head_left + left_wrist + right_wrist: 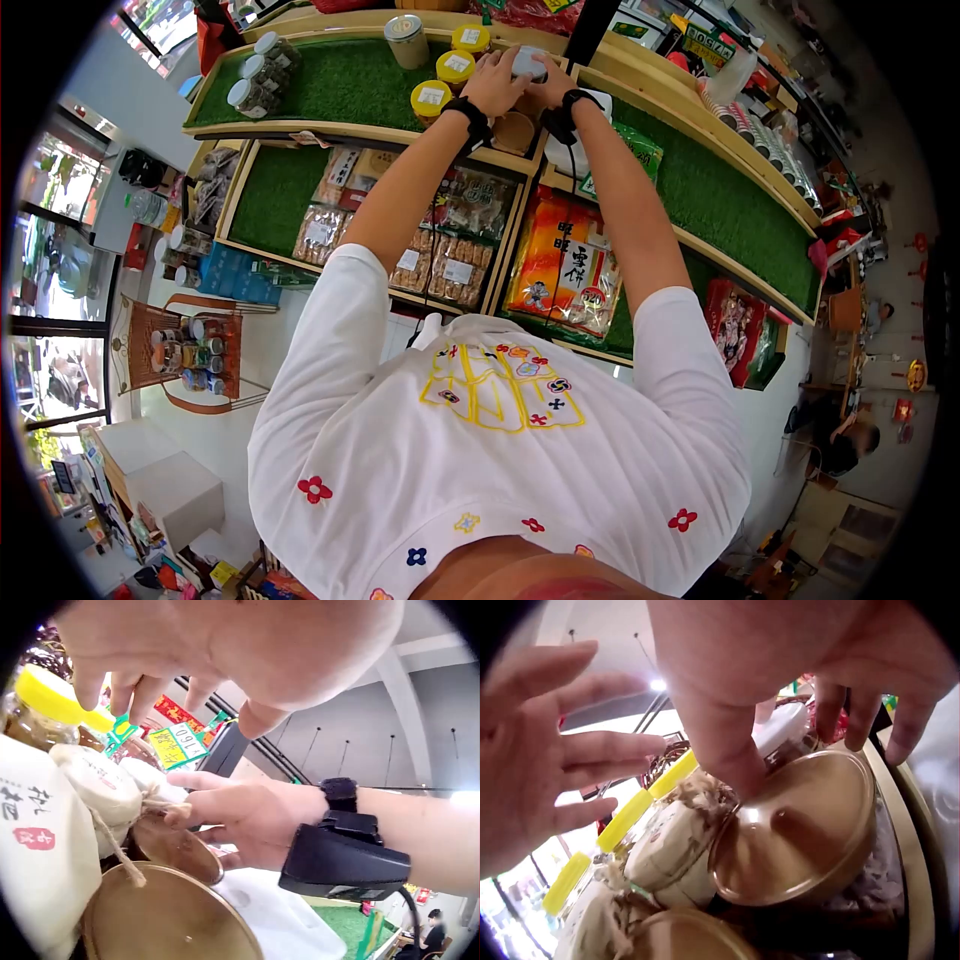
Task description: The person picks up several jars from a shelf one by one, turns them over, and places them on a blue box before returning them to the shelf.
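As arms [405, 205] extend forward | left hand [490, 86] spread | right hand [549, 92] loosely extended near brown disc [802, 825] | neither gripping

This is a shop selling packaged food. Beyond the fingers [147, 696] stands a yellow-green price card [180, 746] with handwritten figures; just left of them are labelled yellow-lidded jars [455, 68]. Turf-lined display shelves [340, 90] run out to both sides, and lower than the fingers lie clear snack packs [460, 270] beside a red-and-orange printed bag [538, 268].
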The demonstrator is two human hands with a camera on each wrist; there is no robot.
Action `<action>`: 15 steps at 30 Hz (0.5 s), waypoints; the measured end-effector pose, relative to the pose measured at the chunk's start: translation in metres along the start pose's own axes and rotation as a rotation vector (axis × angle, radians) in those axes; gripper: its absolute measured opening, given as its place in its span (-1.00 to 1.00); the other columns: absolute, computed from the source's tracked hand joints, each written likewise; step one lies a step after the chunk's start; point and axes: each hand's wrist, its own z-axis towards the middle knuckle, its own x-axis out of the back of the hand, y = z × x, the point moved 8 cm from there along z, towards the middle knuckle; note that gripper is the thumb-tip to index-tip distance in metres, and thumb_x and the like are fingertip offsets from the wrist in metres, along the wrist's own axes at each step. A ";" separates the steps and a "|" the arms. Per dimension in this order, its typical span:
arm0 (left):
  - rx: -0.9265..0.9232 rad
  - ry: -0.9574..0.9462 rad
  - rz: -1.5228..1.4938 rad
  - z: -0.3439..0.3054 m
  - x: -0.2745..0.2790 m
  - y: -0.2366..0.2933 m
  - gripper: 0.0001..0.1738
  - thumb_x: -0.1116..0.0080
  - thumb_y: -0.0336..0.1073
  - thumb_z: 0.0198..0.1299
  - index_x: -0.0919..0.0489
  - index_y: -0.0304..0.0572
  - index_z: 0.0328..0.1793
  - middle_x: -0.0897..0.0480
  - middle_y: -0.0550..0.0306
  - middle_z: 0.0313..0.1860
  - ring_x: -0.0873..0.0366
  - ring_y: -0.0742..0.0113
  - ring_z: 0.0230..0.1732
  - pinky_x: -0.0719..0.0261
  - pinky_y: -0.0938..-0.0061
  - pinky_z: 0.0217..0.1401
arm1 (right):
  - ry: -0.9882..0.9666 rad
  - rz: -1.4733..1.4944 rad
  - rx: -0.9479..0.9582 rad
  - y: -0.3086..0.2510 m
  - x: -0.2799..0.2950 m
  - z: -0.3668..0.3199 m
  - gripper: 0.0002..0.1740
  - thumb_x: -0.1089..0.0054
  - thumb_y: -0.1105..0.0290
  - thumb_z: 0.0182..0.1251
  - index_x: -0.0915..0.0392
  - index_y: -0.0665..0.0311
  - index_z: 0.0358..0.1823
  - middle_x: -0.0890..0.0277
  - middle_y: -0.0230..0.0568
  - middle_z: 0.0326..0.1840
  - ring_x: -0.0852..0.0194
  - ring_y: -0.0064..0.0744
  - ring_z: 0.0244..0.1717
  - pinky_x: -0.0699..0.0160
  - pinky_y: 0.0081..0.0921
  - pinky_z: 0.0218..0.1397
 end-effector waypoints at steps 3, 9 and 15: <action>0.162 -0.170 0.129 0.009 -0.031 -0.019 -0.26 0.13 0.14 0.32 -0.07 -0.08 0.49 -0.29 -0.26 0.31 -0.20 -0.24 0.31 -0.19 0.06 0.36 | 0.073 -0.005 -0.013 0.000 0.008 0.000 -0.13 -0.35 0.09 0.10 -0.07 -0.11 0.43 -0.25 0.06 0.32 -0.32 0.06 0.23 -0.47 -0.08 0.18; 0.231 -0.164 0.151 0.011 -0.040 -0.013 -0.19 0.18 0.27 0.25 -0.08 0.00 0.50 -0.36 -0.19 0.27 -0.22 -0.21 0.31 0.02 -0.33 0.31 | 0.303 -0.058 0.272 -0.015 0.010 0.008 -0.23 -0.21 0.42 0.07 -0.16 0.03 0.37 -0.32 0.13 0.24 -0.30 0.10 0.22 -0.34 -0.19 0.28; 0.147 -0.049 -0.168 -0.001 -0.013 0.008 -0.27 0.02 0.08 0.24 -0.18 -0.08 0.47 -0.22 -0.17 0.42 -0.03 -0.07 0.47 -0.03 0.07 0.45 | 0.384 0.098 0.139 -0.015 0.026 -0.027 -0.27 -0.38 0.23 0.03 -0.34 0.07 0.29 -0.39 0.05 0.22 -0.36 0.03 0.20 -0.42 -0.18 0.21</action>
